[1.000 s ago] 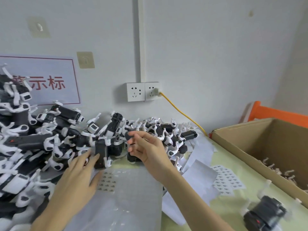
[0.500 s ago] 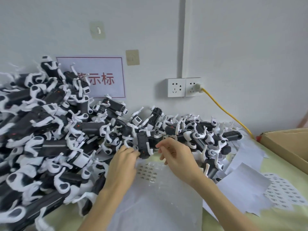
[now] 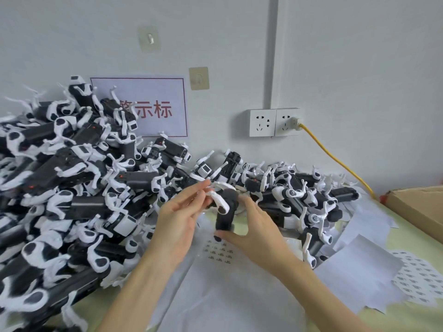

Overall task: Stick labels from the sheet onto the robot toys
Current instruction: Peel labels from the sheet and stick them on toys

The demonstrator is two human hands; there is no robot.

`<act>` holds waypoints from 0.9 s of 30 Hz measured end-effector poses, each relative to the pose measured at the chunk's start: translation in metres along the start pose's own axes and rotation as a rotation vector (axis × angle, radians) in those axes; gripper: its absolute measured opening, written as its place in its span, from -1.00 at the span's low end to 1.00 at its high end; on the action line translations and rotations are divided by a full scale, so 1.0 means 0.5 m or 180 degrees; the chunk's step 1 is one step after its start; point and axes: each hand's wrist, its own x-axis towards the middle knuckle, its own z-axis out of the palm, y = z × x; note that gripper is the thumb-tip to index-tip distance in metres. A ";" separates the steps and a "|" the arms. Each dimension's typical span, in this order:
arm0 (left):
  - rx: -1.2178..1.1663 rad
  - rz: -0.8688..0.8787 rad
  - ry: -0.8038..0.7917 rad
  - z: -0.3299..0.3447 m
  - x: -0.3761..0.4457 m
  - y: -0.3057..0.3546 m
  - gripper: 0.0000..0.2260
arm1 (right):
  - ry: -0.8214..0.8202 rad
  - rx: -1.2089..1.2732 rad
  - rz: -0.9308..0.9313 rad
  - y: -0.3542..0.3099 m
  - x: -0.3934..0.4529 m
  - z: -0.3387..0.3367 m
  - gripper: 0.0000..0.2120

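A black-and-white robot toy (image 3: 226,212) is held up between both hands above the label sheet (image 3: 219,254). My left hand (image 3: 178,221) pinches its white leg at the top. My right hand (image 3: 257,232) grips the black body from the right, thumb under its lower end. The sheet lies flat on the table with a small block of printed labels just below the toy. A big heap of robot toys (image 3: 72,192) covers the left and back of the table.
A second label sheet (image 3: 418,279) lies at the right among loose white backing papers (image 3: 359,271). A cardboard box (image 3: 417,207) stands at the right edge. A yellow cable (image 3: 335,159) runs from the wall socket (image 3: 274,122) down to the table.
The view has swung left, away from the box. Both hands came off the sheet and the pile, and now hold one toy lifted between them.
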 end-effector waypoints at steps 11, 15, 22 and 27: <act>-0.0506 -0.0089 0.0278 -0.003 0.006 0.005 -0.79 | 0.0652 0.1192 -0.0007 -0.017 -0.001 -0.040 -0.60; 0.1614 0.0496 0.0387 0.000 -0.012 -0.014 -0.68 | 0.0660 0.0811 -0.0025 -0.010 0.001 -0.059 -0.56; 0.2725 0.0837 -0.0521 -0.014 -0.013 -0.019 -0.58 | 0.0505 0.1272 -0.0059 -0.012 0.001 -0.081 -0.50; 0.1603 0.0076 -0.0339 -0.012 -0.008 -0.014 -0.57 | 0.0358 0.1911 0.0341 -0.040 -0.007 -0.087 -0.53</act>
